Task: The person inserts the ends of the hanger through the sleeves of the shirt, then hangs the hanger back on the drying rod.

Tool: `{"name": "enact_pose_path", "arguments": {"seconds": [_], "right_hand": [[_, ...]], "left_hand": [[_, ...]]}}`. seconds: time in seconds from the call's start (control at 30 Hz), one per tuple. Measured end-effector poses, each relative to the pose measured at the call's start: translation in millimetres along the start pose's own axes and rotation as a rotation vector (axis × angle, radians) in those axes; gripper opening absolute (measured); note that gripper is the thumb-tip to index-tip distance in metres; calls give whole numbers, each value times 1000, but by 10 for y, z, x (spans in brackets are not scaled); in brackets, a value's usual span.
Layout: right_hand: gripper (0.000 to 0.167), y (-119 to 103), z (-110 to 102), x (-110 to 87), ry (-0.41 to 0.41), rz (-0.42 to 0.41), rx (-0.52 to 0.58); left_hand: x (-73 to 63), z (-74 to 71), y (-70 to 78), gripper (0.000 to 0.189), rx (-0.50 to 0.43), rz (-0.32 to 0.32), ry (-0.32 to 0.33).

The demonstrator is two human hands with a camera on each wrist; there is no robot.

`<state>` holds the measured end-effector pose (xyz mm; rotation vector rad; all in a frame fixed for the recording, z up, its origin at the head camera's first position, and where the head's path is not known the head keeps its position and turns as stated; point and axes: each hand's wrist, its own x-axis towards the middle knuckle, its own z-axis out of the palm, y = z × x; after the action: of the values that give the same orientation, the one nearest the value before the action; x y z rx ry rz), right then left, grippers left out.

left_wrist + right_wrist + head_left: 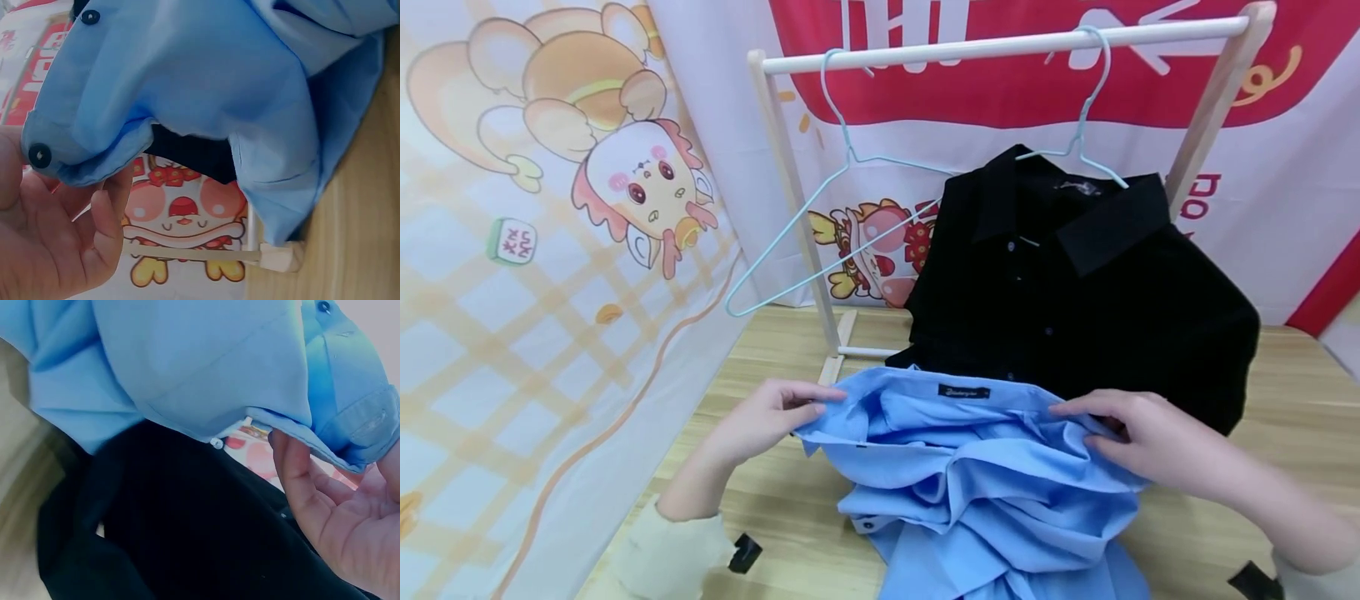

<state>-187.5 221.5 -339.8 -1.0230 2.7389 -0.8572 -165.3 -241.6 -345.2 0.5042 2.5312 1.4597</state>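
A light blue shirt (992, 492) is held up by its collar, with the black label (964, 392) inside the neck facing me. My left hand (778, 417) pinches the collar's left end between thumb and fingers. In the left wrist view a dark button (40, 155) sits beside the left thumb. My right hand (1142, 433) grips the collar's right side, fingertips at its edge. The lower part of the blue shirt hangs in loose folds toward the wooden table. Right behind it, a black shirt (1075, 308) hangs on a pale blue hanger (1084, 125).
A wooden rack (1000, 52) stands at the back of the table (775, 517). From its left side hangs a bare pale blue hanger (786, 229). A patterned cloth (512, 350) covers the left side, and a red and white printed cloth (715, 50) is behind the rack.
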Motion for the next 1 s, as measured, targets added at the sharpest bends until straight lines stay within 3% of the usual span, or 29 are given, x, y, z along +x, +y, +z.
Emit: {"name": "enact_pose_path", "arguments": {"seconds": [0.13, 0.33, 0.53, 0.63, 0.77, 1.0], "right_hand": [[41, 15, 56, -17, -9, 7, 11], [43, 9, 62, -19, -6, 2, 25], [43, -9, 66, -12, -22, -1, 45], [43, -9, 69, -10, -24, -4, 46], [43, -8, 80, -5, -37, -6, 56], [43, -16, 95, -2, -48, -10, 65]], "left_hand": [[17, 17, 3, 27, 91, 14, -14], [5, 18, 109, 27, 208, 33, 38], [1, 16, 416, 26, 349, 55, 102], [0, -2, 603, 26, 372, 70, 132], [-1, -45, 810, 25, 386, 121, 207], [13, -257, 1153, 23, 455, 299, 447]]}}
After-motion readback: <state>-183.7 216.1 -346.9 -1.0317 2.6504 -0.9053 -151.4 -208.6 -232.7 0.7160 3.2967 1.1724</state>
